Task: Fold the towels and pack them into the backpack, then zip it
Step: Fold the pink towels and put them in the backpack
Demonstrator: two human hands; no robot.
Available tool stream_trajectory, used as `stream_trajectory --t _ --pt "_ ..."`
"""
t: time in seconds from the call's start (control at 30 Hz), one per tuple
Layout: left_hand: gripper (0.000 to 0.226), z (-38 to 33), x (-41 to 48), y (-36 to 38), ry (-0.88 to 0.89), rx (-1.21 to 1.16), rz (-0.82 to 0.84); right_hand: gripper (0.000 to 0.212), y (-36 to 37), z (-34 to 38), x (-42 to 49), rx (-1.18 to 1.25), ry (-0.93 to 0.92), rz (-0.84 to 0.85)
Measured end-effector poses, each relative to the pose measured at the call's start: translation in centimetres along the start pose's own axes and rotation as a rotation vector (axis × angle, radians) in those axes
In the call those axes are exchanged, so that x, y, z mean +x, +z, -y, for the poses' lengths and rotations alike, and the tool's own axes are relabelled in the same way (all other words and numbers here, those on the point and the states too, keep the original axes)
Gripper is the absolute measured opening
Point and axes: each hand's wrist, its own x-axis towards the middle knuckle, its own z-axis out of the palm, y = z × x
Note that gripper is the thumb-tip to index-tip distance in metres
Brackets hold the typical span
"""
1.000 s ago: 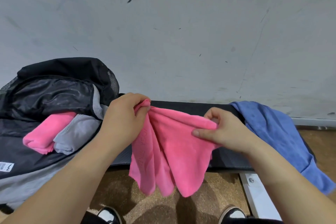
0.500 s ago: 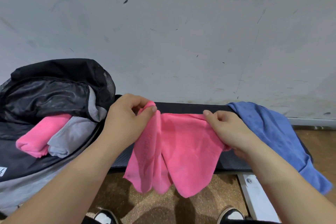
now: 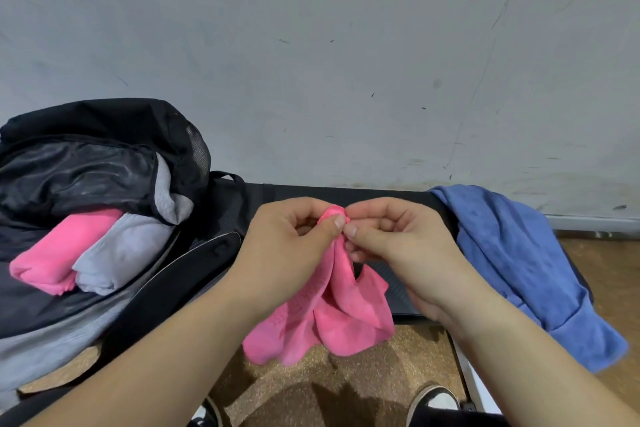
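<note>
A pink towel (image 3: pixel 332 315) hangs in folds over the front edge of a black bench (image 3: pixel 346 191). My left hand (image 3: pixel 287 246) and my right hand (image 3: pixel 394 243) meet at its top edge and both pinch it there, thumbs almost touching. On the left lies an open black and grey backpack (image 3: pixel 104 156). A folded pink towel (image 3: pixel 52 260) and a folded grey towel (image 3: pixel 121 256) lie side by side in its mouth. A blue towel (image 3: pixel 526 263) is draped unfolded over the bench's right end.
A scuffed grey wall (image 3: pixel 346 62) rises right behind the bench. Below it are brown speckled floor (image 3: pixel 311 388), my two shoes at the bottom edge, and a white metal frame leg (image 3: pixel 467 381) on the right.
My hands have come together: the right hand moved left with its end of the pink towel to meet the left hand, so the spread towel now hangs doubled.
</note>
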Motion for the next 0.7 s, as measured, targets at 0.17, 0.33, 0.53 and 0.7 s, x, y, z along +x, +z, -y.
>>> stream_trajectory --t 0.17,0.33,0.53,0.7 --pt "0.016 -0.1 0.0 0.2 -0.121 -0.106 0.006 0.023 0.2 -0.4 0.2 0.080 0.036 -0.021" --pt "0.015 0.1 0.3 0.0 -0.166 -0.222 0.021 0.023 0.3 -0.9 0.5 -0.091 -0.099 -0.028" --pt "0.017 0.1 0.3 -0.3 -0.185 -0.246 -0.001 0.018 0.5 -0.7 0.5 -0.396 -0.331 -0.131" --pt "0.016 0.8 1.2 -1.5 -0.165 -0.106 -0.197 0.018 0.2 0.4 -0.2 -0.420 -0.429 -0.097"
